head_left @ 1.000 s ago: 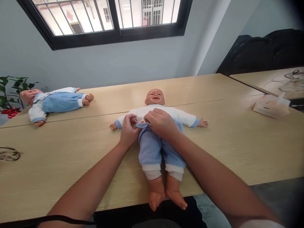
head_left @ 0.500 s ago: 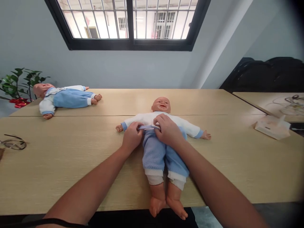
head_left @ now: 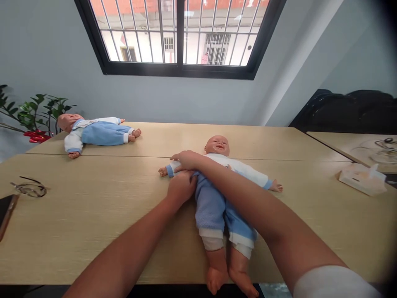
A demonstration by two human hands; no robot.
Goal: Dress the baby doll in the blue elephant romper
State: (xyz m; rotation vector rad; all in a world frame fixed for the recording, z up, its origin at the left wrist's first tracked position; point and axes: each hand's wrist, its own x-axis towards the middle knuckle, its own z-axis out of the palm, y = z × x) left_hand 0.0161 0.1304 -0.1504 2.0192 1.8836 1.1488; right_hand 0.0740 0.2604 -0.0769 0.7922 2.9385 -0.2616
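A baby doll (head_left: pixel 218 145) in a white top and blue trousers (head_left: pixel 214 209) lies on its back on the wooden table (head_left: pixel 93 215), feet over the near edge. My left hand (head_left: pixel 180 187) presses closed against the doll's left side at the waistband. My right hand (head_left: pixel 185 159) reaches across the doll's chest and rests on its white sleeve near the blue cuff, fingers curled over the arm.
A second doll (head_left: pixel 96 133) in the same clothes lies at the back left. A potted plant (head_left: pixel 37 114) stands beyond it. Glasses (head_left: pixel 29 188) and a dark phone edge (head_left: pixel 6 211) lie at the left. A tissue box (head_left: pixel 361 179) sits at the right.
My right hand left the waistband and moved across to the doll's sleeve on the left. My left hand slid down to the doll's side. The view tilted upward.
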